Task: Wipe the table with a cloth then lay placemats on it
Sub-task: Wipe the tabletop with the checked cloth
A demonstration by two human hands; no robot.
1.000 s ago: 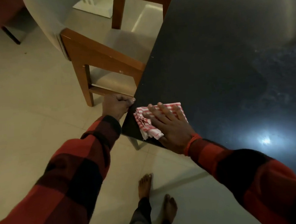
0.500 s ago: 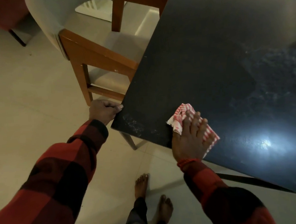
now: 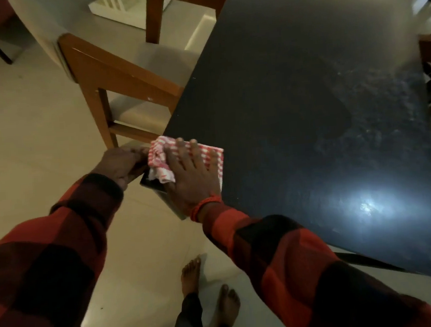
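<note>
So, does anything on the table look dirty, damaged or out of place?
Yes: the dark table has a dull, speckled film on its right part, looking like dust or smears. The right hand presses the checked cloth near the corner.

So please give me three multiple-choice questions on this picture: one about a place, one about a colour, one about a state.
1. Where is the cloth?
A. on the table's near corner
B. on the chair seat
C. on the floor

2. What colours has the cloth?
A. blue and yellow
B. red and white
C. plain green

3. How is the right hand?
A. lifted off
B. in a fist beside it
C. flat, pressing it

Answers: 1 A, it lies at the dark table corner; 2 B, checks show; 3 C, fingers spread on top.
</note>
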